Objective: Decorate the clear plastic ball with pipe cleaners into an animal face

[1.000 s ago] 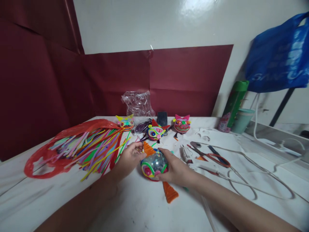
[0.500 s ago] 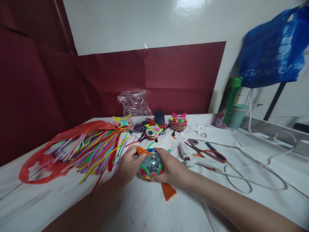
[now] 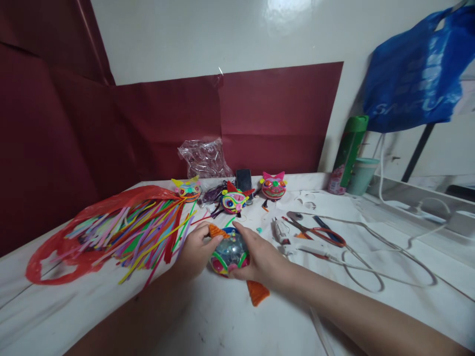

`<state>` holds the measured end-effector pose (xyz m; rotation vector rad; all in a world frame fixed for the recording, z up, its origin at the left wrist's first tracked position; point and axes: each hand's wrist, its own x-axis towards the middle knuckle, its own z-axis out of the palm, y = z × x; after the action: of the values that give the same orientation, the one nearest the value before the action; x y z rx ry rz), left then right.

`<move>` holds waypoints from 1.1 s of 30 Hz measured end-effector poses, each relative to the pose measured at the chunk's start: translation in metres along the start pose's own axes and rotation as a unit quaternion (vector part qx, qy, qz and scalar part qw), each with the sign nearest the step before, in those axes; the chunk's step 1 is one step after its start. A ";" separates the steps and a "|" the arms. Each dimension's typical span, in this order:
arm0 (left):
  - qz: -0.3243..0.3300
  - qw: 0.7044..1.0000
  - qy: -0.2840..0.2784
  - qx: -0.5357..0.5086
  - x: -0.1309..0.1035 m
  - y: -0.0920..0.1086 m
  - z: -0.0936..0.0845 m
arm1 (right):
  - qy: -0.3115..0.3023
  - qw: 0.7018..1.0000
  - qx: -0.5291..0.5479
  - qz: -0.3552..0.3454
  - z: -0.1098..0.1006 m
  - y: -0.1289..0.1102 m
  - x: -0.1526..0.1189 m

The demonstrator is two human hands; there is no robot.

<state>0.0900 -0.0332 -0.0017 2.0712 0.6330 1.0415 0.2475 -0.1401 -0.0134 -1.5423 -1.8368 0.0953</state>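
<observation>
So we've got both hands wrapped around a clear decorated ball (image 3: 228,254) sitting near the front middle of the white table (image 3: 92,306). Our left hand (image 3: 195,249) is pinching an orange cone (image 3: 217,231) against the top of the ball, fingers closed on it, while our right hand (image 3: 260,254) is clamped over the ball's right side, thumb underneath. A second orange cone (image 3: 257,292) lies on the table just below the right hand, touching the wrist area as far as we can tell. Off to the left is a red plastic bag (image 3: 70,237) spilling a heap of coloured pipe cleaners (image 3: 148,232). Behind the ball stand three finished little heads (image 3: 233,200) in a row, with a phone (image 3: 244,179) leaning behind them. To the right lie a glue gun (image 3: 281,231) and scissors (image 3: 319,232), near each other.
</observation>
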 end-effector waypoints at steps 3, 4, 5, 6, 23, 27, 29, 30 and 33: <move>-0.006 1.000 0.003 -0.005 0.001 0.000 0.000 | -0.016 0.999 -0.025 -0.017 -0.003 -0.005 -0.002; -0.007 1.000 0.004 -0.005 0.001 0.000 -0.001 | -0.024 0.999 -0.039 -0.017 -0.005 -0.007 -0.003; -0.007 1.000 0.006 -0.003 0.001 0.000 -0.001 | -0.031 0.998 -0.054 -0.015 -0.006 -0.008 -0.003; -0.007 1.000 0.006 -0.002 0.002 0.001 -0.001 | -0.038 0.997 -0.068 -0.013 -0.007 -0.009 -0.004; -0.022 1.000 -0.007 -0.001 0.003 0.009 -0.005 | -0.040 0.994 -0.095 -0.020 -0.007 -0.006 -0.005; -0.031 0.999 -0.009 -0.022 0.004 0.009 -0.004 | -0.043 0.995 -0.090 -0.022 -0.007 -0.005 -0.004; -0.032 0.999 -0.005 -0.017 0.004 0.008 -0.004 | -0.043 0.995 -0.085 -0.023 -0.006 -0.005 -0.004; -0.032 0.999 -0.005 -0.012 0.004 0.008 -0.004 | -0.043 0.995 -0.083 -0.023 -0.006 -0.005 -0.004; -0.030 1.000 -0.006 0.004 0.004 0.009 -0.004 | -0.049 0.996 -0.077 -0.013 -0.006 -0.006 -0.004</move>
<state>0.0894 -0.0346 0.0086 2.0514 0.6898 0.9946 0.2455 -0.1473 -0.0080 -1.6450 -1.9806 0.0176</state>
